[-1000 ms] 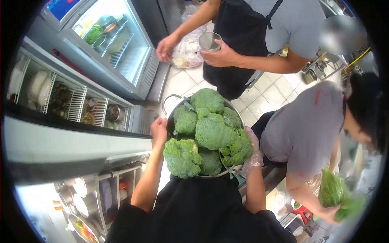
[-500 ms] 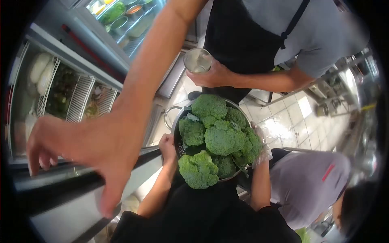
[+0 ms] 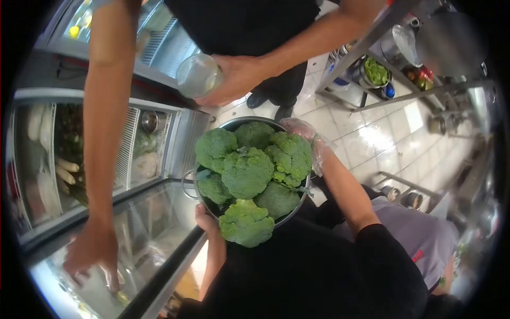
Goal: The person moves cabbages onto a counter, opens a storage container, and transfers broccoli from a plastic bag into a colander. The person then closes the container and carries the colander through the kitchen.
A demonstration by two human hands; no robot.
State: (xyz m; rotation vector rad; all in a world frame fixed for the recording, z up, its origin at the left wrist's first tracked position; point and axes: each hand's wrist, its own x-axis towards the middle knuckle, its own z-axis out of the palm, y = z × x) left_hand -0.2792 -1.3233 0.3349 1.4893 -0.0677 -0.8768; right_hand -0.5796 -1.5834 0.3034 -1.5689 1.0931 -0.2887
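Both my hands carry a metal colander [image 3: 231,124] heaped with several broccoli heads [image 3: 247,173]. Its loop handle [image 3: 186,184] sticks out at the left. My left hand [image 3: 208,219] is bare and closed on the near left edge, its fingers partly hidden beneath. On the far right side, my right hand [image 3: 302,133], in a clear plastic glove, grips the rim. One paler broccoli head [image 3: 246,223] overhangs the near edge.
Facing me, a co-worker's hand [image 3: 234,80] holds a drinking glass [image 3: 199,76]; their other hand [image 3: 93,252] reaches across the open glass fridge door [image 3: 154,223]. Another person [image 3: 404,239] in a grey top is at right. Metal shelving [image 3: 366,58] stands behind.
The colander has shifted slightly left with my hands. The co-worker's outstretched hand has dropped down and away toward the fridge door, and their glass has moved left. More shelving shows at right.
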